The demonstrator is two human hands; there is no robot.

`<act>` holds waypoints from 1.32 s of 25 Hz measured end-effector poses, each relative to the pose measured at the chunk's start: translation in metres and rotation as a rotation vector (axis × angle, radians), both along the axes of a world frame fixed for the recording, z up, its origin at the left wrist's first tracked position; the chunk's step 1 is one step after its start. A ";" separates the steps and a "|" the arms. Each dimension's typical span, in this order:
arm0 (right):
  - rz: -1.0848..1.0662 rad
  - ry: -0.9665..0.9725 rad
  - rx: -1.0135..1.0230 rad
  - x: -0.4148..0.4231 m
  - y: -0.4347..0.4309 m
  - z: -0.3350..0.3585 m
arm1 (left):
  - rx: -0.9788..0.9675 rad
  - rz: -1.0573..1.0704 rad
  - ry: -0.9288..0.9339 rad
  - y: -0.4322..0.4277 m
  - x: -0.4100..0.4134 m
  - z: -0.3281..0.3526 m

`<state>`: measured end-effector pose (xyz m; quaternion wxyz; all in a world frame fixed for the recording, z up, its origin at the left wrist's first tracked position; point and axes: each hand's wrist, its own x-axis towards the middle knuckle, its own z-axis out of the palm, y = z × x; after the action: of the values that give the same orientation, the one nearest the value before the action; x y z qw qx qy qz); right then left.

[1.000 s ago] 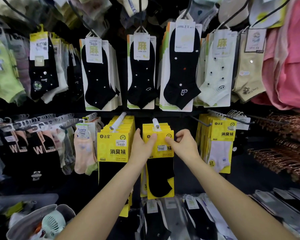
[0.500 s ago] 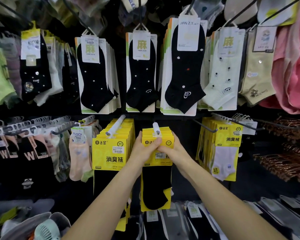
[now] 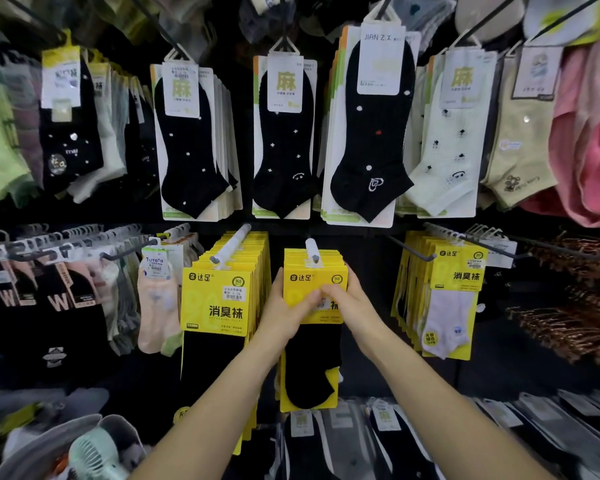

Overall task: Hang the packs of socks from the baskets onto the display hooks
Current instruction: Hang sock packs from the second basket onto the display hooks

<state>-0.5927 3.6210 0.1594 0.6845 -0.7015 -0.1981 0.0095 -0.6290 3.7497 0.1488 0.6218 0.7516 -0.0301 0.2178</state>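
Yellow pack (image 3: pixel 314 289) with a black sock; black socks (image 3: pixel 284 143) above carry white dots; pink garments (image 3: pixel 593 140) at right.

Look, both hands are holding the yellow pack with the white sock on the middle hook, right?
Not quite. The head view shows the left hand and right hand holding the yellow pack on the middle hook, but its sock is black. The white sock hangs further right.

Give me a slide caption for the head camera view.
Both hands, left and right, press a yellow sock pack onto a white display hook.
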 end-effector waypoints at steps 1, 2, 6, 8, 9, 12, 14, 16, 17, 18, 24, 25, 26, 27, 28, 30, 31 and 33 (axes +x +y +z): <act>-0.002 -0.016 -0.014 -0.005 -0.002 -0.008 | 0.004 0.012 0.000 -0.003 -0.006 -0.008; -0.003 -0.023 -0.028 -0.011 -0.004 -0.017 | 0.015 0.025 -0.003 -0.006 -0.013 -0.017; -0.002 -0.010 -0.105 -0.044 -0.027 -0.069 | 0.058 0.060 -0.008 -0.012 -0.052 -0.063; -0.015 0.081 -0.131 -0.065 -0.045 -0.105 | 0.046 0.059 0.063 -0.016 -0.079 -0.092; -0.011 0.121 -0.149 -0.077 -0.054 -0.125 | 0.032 0.062 0.108 -0.019 -0.091 -0.110; 0.004 0.252 -0.227 -0.118 -0.082 -0.188 | 0.047 0.034 0.305 -0.026 -0.131 -0.175; 0.004 0.359 -0.276 -0.144 -0.097 -0.226 | 0.070 -0.009 0.439 -0.030 -0.156 -0.220; -0.019 0.437 -0.339 -0.166 -0.109 -0.262 | 0.092 -0.023 0.551 -0.033 -0.179 -0.264; -0.029 0.475 -0.399 -0.178 -0.115 -0.280 | 0.103 -0.030 0.608 -0.036 -0.193 -0.288; -0.037 0.509 -0.463 -0.188 -0.120 -0.297 | 0.114 -0.045 0.660 -0.039 -0.204 -0.308; -0.148 0.353 -0.880 -0.235 -0.140 -0.366 | 0.213 -0.072 0.835 -0.049 -0.238 -0.384; -0.162 0.274 -1.026 -0.235 -0.142 -0.368 | 0.247 -0.085 0.828 -0.051 -0.238 -0.387; -0.152 0.202 -1.173 -0.235 -0.144 -0.369 | 0.286 -0.104 0.815 -0.053 -0.237 -0.387; -0.126 0.146 -1.294 -0.235 -0.144 -0.371 | 0.328 -0.120 0.796 -0.056 -0.239 -0.387; -0.101 0.105 -1.391 -0.235 -0.145 -0.372 | 0.358 -0.120 0.778 -0.057 -0.240 -0.386; -0.086 0.059 -1.479 -0.234 -0.144 -0.371 | 0.378 -0.092 0.750 -0.057 -0.243 -0.381; -0.082 0.029 -1.473 -0.233 -0.145 -0.369 | 0.383 -0.080 0.729 -0.056 -0.243 -0.379; -0.033 -0.119 -1.446 -0.232 -0.143 -0.364 | 0.371 -0.069 0.694 -0.055 -0.244 -0.375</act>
<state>-0.8250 3.4778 -0.2051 0.0375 -0.9809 -0.1687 0.0895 -0.8730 3.6951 -0.2258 0.4556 0.8788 0.1177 -0.0795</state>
